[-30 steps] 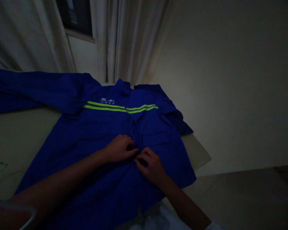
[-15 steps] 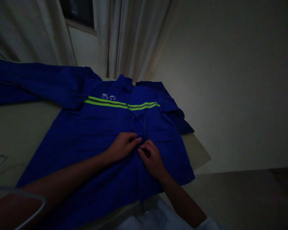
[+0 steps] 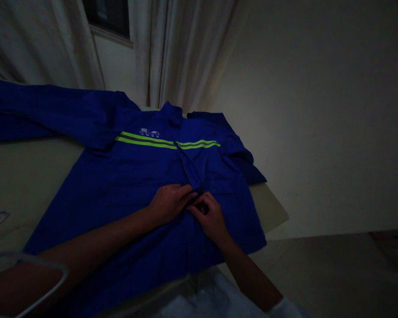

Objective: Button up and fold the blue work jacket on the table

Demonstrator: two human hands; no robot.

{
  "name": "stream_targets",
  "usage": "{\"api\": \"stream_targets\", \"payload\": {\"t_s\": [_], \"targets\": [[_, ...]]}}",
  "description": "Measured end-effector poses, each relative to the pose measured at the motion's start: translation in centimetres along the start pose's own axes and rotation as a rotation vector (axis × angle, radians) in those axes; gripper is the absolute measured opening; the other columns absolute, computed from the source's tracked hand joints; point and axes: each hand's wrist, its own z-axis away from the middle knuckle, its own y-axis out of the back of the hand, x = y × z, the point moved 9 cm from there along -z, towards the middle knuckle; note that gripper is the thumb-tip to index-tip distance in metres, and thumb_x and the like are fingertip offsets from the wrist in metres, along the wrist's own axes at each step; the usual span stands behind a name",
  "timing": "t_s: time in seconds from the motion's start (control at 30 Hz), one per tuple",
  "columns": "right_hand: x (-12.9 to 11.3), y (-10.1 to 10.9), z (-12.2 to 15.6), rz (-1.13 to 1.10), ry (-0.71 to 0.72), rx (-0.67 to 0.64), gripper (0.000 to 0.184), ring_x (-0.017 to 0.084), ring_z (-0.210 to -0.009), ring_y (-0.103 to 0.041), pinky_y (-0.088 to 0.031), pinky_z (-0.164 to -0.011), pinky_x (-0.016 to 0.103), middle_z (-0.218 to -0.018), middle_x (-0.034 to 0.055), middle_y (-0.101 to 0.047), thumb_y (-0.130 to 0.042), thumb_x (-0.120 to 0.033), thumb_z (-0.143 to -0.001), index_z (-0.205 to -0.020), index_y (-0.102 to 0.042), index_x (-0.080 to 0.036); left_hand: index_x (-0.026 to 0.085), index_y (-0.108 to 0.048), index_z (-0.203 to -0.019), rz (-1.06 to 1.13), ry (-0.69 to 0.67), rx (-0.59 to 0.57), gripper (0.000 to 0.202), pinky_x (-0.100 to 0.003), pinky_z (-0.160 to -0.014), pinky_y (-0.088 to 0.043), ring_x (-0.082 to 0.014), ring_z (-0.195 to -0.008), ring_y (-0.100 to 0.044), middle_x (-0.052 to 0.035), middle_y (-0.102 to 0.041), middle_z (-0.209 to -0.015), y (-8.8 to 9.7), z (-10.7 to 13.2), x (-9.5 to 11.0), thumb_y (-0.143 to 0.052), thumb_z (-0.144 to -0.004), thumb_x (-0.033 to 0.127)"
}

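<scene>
Blue jacket [image 3: 132, 170] spread front-up on table [image 3: 29, 176]: collar at far edge, hem toward near edge, shorter-looking sleeve near right corner. Left hand [image 3: 169, 203] and right hand [image 3: 210, 216] meet at front placket [image 3: 189, 165], below green stripe [image 3: 146, 140]. Fingers of both narrow, apparently pinching cloth; too dark to tell what sits between tips. Placket fold stands up above hands. Doing it well: steady lower layer, keep placket edges level, check stripe lines up across opening, avoid dragging jacket over near edge.

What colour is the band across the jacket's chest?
The band is bright yellow-green with a dark stripe along its middle, seen in the head view.
</scene>
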Motion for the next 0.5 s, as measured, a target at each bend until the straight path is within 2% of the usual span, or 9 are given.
{"api": "stream_targets", "payload": {"t_s": [0.13,0.33,0.5], "targets": [[0.0,0.0,0.0,-0.008,-0.001,0.006,0.026,0.012,-0.067,-0.051,-0.042,-0.061,0.026,-0.080,-0.0015,-0.055,-0.081,-0.037,-0.087,-0.075,-0.065,-0.020,0.023,-0.058,-0.085,0.111,-0.009,-0.003,0.032,-0.029,-0.063,-0.033,-0.0170,-0.068,-0.060,-0.0001,-0.063,-0.073,0.0,0.0,0.3,-0.045,-0.107,0.041],[0.0,0.1,0.2,-0.001,-0.008,0.015,0.021,0.012,-0.066,-0.051,-0.044,-0.061,0.027,-0.084,-0.0009,-0.059,-0.082,-0.032,-0.085,-0.079,-0.065,-0.021,0.022,-0.046,-0.068,0.405,0.171,0.015,0.042,-0.029,-0.057,-0.027,-0.0125,-0.056,-0.047,0.0053,-0.047,-0.058,0.4,-0.5,-0.7,-0.050,-0.102,0.045],[-0.6,0.4,0.4,0.002,0.036,0.049,0.016,0.012,-0.067,-0.054,-0.046,-0.062,0.028,-0.086,-0.0008,-0.059,-0.081,-0.027,-0.086,-0.081,-0.066,-0.021,0.022,-0.043,-0.064,0.467,0.217,0.044,0.046,-0.028,-0.055,-0.025,-0.0119,-0.056,-0.040,0.0058,-0.041,-0.058,0.7,-0.7,-1.1,-0.051,-0.099,0.050]]}}
